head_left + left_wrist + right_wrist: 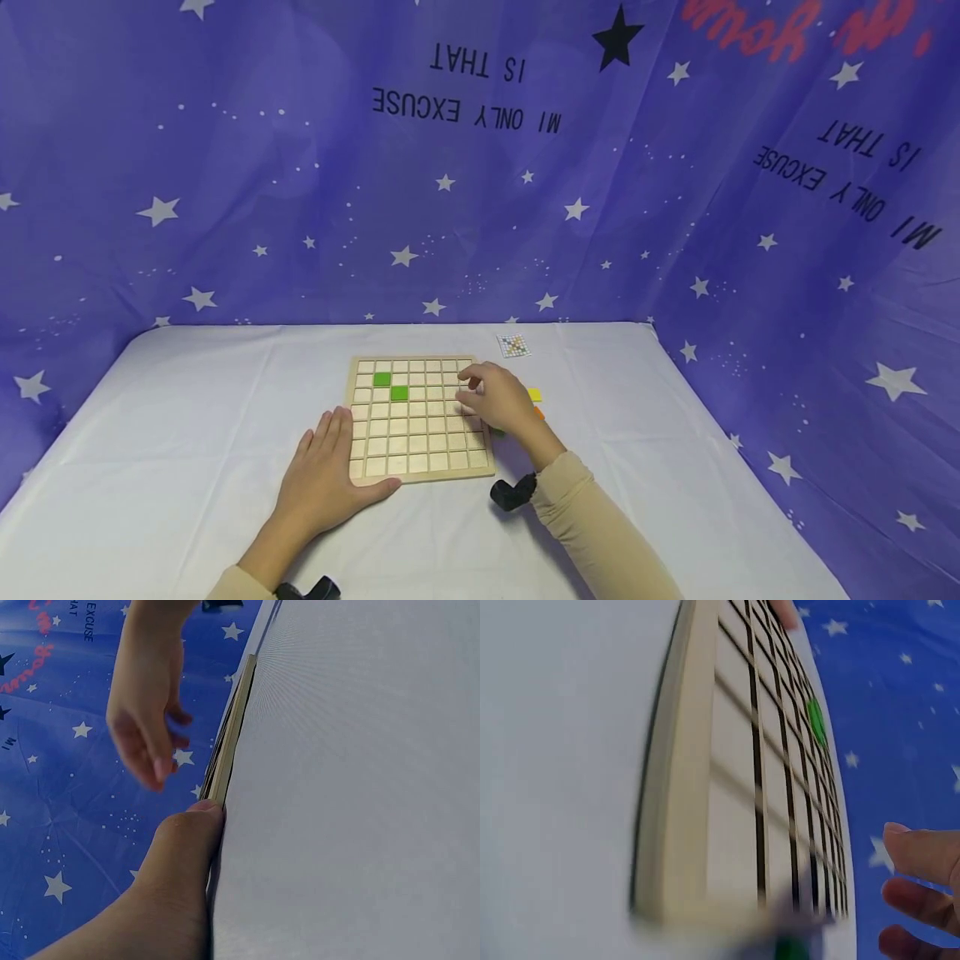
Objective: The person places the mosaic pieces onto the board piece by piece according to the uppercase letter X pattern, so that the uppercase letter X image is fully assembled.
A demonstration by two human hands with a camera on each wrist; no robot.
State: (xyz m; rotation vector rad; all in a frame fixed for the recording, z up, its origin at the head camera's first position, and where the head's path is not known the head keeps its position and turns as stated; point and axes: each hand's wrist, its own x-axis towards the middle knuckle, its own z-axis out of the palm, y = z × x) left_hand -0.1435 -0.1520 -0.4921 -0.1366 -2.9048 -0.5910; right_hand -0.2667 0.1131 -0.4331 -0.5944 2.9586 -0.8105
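A square wooden grid board (408, 433) lies on the white table, with two green tiles (382, 379) set diagonally in cells toward its far left. My left hand (322, 475) rests at the board's near left corner, fingers straight along the left side and thumb at the near edge. In the left wrist view that thumb (195, 825) touches the board's edge. Over the board's right side hovers my right hand (497, 398), fingers loosely bent and thumb apart. The right wrist view shows nothing between these fingers (915, 896).
Right of the board, partly behind my right hand, lie yellow (535, 395), orange (539, 412) and green (498, 432) pieces. A small card with a coloured grid pattern (514, 346) lies beyond the board's far right corner. Blue star-printed cloth (405, 208) hangs behind and beside the table.
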